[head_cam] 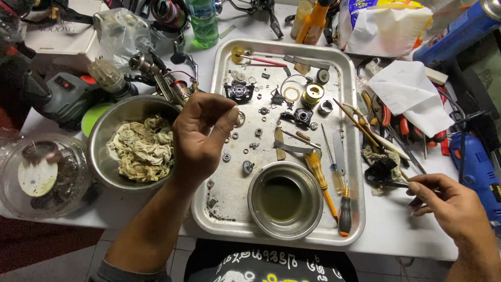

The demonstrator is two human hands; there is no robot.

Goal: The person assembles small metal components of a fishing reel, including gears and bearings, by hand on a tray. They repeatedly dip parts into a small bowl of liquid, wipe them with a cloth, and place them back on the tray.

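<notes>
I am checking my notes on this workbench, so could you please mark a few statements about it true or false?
1. The left hand pinches a small ring-shaped part over the metal tray. True.
2. The large steel bowl left of the tray holds screws. False: it holds a crumpled rag.
3. The small bowl on the tray holds dark liquid. True.
4. The right hand rests inside the tray. False: it is right of the tray, holding a thin tool.
5. The yellow-handled screwdriver lies on the floor. False: it lies in the tray.
</notes>
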